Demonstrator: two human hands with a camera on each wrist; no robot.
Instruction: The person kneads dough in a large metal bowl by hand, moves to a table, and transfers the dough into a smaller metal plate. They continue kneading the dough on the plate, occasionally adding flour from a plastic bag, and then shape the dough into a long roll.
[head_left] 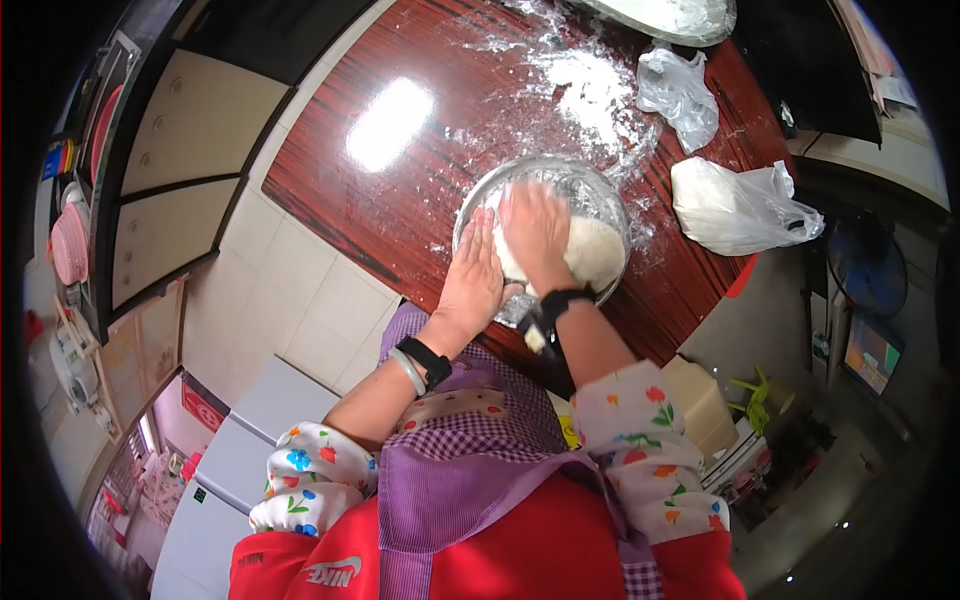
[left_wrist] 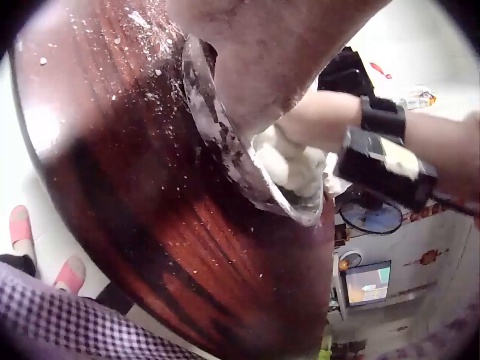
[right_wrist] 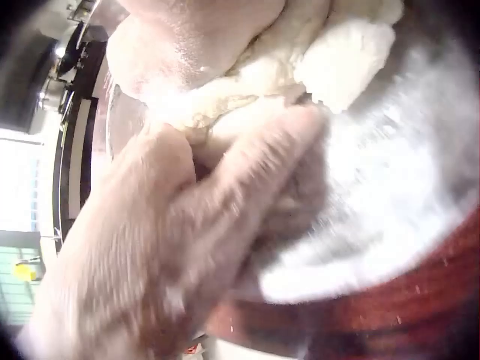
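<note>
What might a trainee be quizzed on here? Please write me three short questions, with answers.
1. Multiple choice: in the metal basin, what do the left hand and right hand both touch?
A) a sponge
B) dough
C) a towel

2. True or false: the basin stands on the floor.

3. Short answer: which wrist wears the pale bangle?

Key:
1. B, the dough.
2. False; it stands on the dark red table.
3. The left wrist.

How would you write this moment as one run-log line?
left hand: touching dough | right hand: on dough, blurred | dough: in basin | basin: on table | white powder: scattered on table
</note>
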